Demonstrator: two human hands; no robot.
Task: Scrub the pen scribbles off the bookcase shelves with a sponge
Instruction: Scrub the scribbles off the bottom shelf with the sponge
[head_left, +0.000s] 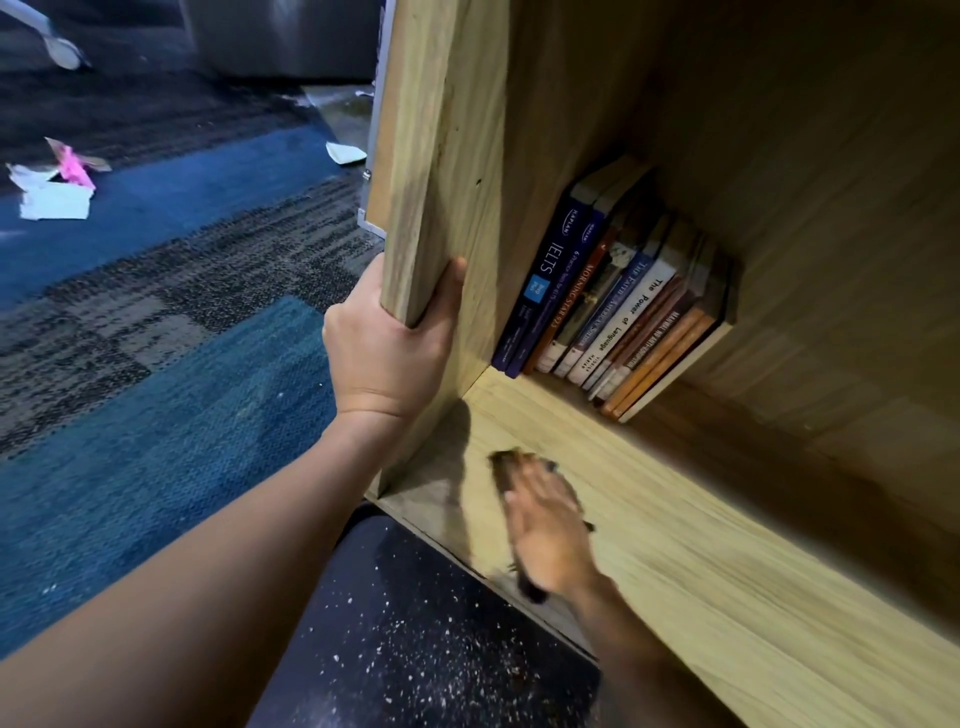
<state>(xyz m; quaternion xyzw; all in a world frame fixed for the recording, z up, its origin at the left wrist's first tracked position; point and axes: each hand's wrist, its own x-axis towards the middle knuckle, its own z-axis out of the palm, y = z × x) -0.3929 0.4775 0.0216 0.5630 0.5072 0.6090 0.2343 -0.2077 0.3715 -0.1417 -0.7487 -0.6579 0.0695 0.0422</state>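
Pale oak-grain wood makes up the bookcase (447, 156), and we are in the middle of the scrubbing step on its lower shelf (701, 561). Our right hand (545, 530) lies flat with fingers stretched forward, pressing a dark sponge (506, 465) against the shelf near the left corner; the hand and sponge are smeared with blur, which we take as a scrubbing stroke. Only the front tip of the sponge shows beyond the fingertips, so its shape is hard to tell. Our left hand (387, 343) grips the front edge of the upright side panel, thumb wrapped inside, fingers outside, steadying us.

We cannot make out pen scribbles on the boards around the sponge; a grey shadow covers the corner. Next, we judge, the stroke wants firm downward pressure and short passes along the grain, then a lift to check the mark.

A row of paperback books (613, 312) leans at the back of the shelf, well apart from the sponge. Outside, blue and grey carpet (156, 364) carries scraps of paper (54, 200).
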